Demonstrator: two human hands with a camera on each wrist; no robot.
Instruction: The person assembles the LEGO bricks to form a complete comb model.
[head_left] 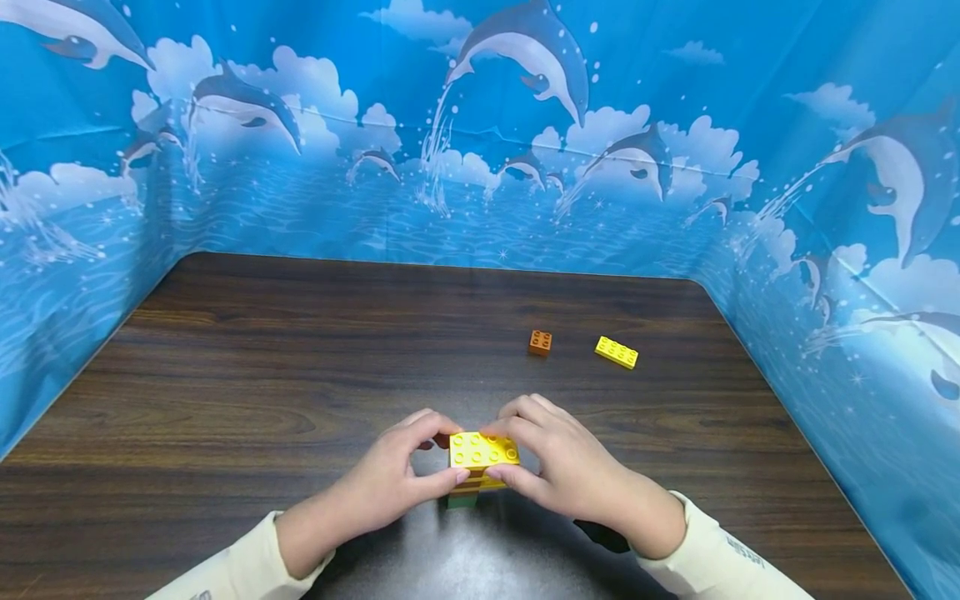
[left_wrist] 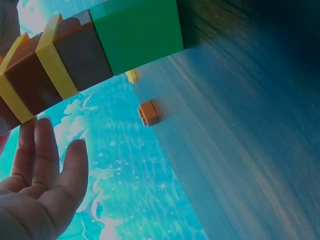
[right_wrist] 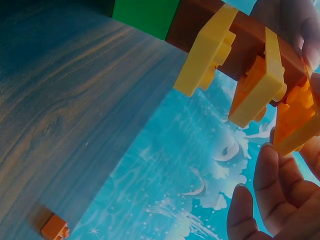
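Note:
A tower of toy building bricks stands upright on the table in front of me. Its base is a green brick [left_wrist: 137, 35], with brown bricks [left_wrist: 82, 52] and thin yellow bricks [right_wrist: 207, 50] alternating above. In the right wrist view the yellow ones jut out to one side. On top lies a yellow eight-stud brick [head_left: 483, 450]. My left hand [head_left: 393, 467] grips the tower's upper left end, thumb in front and fingers behind. My right hand [head_left: 562, 458] pinches the right end of the top yellow brick between thumb and fingers.
Farther back on the dark wooden table [head_left: 300, 358] lies a small orange-brown four-stud brick [head_left: 540, 342]. To its right is a loose yellow eight-stud brick [head_left: 617, 352]. A blue dolphin-print curtain [head_left: 450, 225] borders the table at the back and sides.

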